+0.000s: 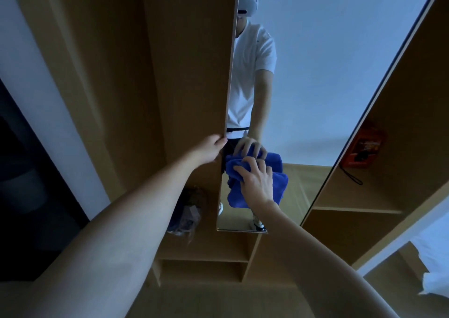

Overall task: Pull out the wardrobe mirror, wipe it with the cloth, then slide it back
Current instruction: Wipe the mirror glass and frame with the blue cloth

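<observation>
Blue cloth (257, 184) is bunched under your right hand (258, 184), fingers (252, 165) curled over its upper fold and pressing it flat against the mirror (303, 74). That glass is a tall, narrow panel, its long axis running straight up and down, and it stands pulled out of the wardrobe (189, 62). The cloth sits low on the mirror, just above the bottom edge and close to the left edge, so nearly all the unwiped glass lies above and to the right of your fingers. By my reading, that is what the next strokes turn on: upward along the length of the glass.

Your left hand (213, 147) is at the mirror's left edge, level with the cloth, fingers wrapped round the edge of the wooden panel there, steadying it. So the right hand is the one on the glass; the left is just beside it.

Past the mirror's right edge, a red pack (365, 145) with a black cord leans in an open compartment. Below the mirror's bottom edge are bare wooden shelves (201, 261), and left of that edge some bagged things (189, 213) too dim to name. White bedding (435, 281) shows far right of the mirror. You're mid-wipe, I'd say; sliding it back is yet to come.
</observation>
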Action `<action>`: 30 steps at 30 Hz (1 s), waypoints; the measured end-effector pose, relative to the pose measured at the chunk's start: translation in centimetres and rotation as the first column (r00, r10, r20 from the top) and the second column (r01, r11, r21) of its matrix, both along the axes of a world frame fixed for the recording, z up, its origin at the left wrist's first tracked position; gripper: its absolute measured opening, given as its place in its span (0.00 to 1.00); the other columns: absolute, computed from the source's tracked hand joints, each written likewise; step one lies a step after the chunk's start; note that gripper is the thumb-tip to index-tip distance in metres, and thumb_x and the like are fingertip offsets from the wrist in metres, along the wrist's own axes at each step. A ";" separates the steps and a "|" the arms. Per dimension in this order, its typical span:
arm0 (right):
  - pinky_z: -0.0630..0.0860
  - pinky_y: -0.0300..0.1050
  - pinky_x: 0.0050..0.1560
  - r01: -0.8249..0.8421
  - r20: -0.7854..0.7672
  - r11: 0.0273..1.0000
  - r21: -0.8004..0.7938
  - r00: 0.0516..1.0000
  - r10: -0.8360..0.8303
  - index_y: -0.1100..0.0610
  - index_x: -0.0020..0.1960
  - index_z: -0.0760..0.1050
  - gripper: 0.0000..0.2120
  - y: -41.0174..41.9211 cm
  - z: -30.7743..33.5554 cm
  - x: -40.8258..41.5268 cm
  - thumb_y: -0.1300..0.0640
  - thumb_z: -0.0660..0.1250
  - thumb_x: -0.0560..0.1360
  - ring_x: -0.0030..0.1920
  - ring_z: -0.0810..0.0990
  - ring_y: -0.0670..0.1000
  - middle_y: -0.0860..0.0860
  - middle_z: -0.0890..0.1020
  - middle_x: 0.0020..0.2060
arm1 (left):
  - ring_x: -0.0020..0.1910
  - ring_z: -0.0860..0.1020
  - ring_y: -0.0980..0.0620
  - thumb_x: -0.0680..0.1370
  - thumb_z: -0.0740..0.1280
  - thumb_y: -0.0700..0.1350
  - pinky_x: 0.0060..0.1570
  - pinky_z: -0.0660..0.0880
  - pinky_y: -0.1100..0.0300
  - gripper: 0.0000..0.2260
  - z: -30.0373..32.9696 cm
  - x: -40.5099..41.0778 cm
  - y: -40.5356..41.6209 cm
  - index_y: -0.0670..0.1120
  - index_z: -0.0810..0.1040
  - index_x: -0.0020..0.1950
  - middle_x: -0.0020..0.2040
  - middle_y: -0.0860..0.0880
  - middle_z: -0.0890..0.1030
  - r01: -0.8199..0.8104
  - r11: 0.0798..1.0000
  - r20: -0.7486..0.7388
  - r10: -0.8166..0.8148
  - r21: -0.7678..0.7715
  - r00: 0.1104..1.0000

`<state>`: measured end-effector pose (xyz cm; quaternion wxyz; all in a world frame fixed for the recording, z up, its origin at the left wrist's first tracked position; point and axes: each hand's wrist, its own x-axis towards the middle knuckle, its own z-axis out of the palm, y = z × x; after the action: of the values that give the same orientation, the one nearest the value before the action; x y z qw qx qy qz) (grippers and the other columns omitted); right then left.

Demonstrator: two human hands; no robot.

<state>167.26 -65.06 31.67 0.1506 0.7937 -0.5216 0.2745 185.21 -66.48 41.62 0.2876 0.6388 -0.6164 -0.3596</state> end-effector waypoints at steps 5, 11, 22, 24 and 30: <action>0.70 0.55 0.48 -0.006 0.059 1.000 0.009 0.998 0.006 0.48 0.56 0.82 0.16 0.4 1.5 0.2 0.62 0.71 0.70 0.56 0.73 0.61 0.52 0.76 0.59 | 0.71 0.71 0.43 0.84 0.59 0.55 0.69 0.70 0.43 0.27 0.8 0.3 -0.9 0.42 0.60 0.79 0.75 0.42 0.69 -0.005 0.999 0.103 0.010 -0.052 0.995; 0.69 0.55 0.49 0.005 0.111 0.988 -0.152 0.994 0.012 0.50 0.54 0.82 0.17 -0.3 4.5 1.6 0.63 0.70 0.67 0.55 0.73 0.61 0.52 0.77 0.59 | 0.71 0.71 0.44 0.84 0.59 0.57 0.70 0.70 0.44 0.30 1.6 -0.1 -1.5 0.43 0.58 0.80 0.77 0.42 0.67 -0.032 0.990 0.048 0.039 -0.135 0.998; 0.71 0.57 0.50 -0.027 -0.032 0.995 0.101 0.999 0.031 0.49 0.55 0.83 0.16 0.5 1.0 1.7 0.62 0.73 0.69 0.58 0.72 0.59 0.52 0.76 0.59 | 0.55 0.78 0.43 0.85 0.55 0.55 0.49 0.71 0.53 0.21 0.0 -0.9 -1.4 0.40 0.74 0.66 0.55 0.41 0.79 -0.071 0.968 0.037 0.082 -0.240 0.996; 0.70 0.55 0.48 -0.046 0.103 0.998 -0.043 0.993 0.050 0.50 0.55 0.83 0.16 0.2 2.6 1.9 0.63 0.71 0.69 0.56 0.73 0.60 0.52 0.77 0.58 | 0.48 0.76 0.48 0.86 0.56 0.53 0.48 0.69 0.55 0.16 -0.2 -0.8 -1.5 0.43 0.76 0.58 0.49 0.46 0.77 -0.053 0.961 0.040 0.067 -0.272 0.997; 0.69 0.54 0.50 -0.056 0.055 0.976 -0.212 0.996 0.069 0.51 0.54 0.82 0.13 -0.6 3.3 2.3 0.61 0.69 0.71 0.55 0.74 0.59 0.52 0.78 0.57 | 0.39 0.74 0.53 0.85 0.56 0.52 0.36 0.67 0.60 0.12 -0.3 -0.6 -1.7 0.47 0.74 0.49 0.40 0.53 0.76 -0.061 0.953 0.046 0.078 -0.297 0.996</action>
<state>169.59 -65.70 35.01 0.2088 0.7804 -0.4687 0.3574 184.58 -68.16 41.31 0.3743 0.6200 -0.6484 -0.2348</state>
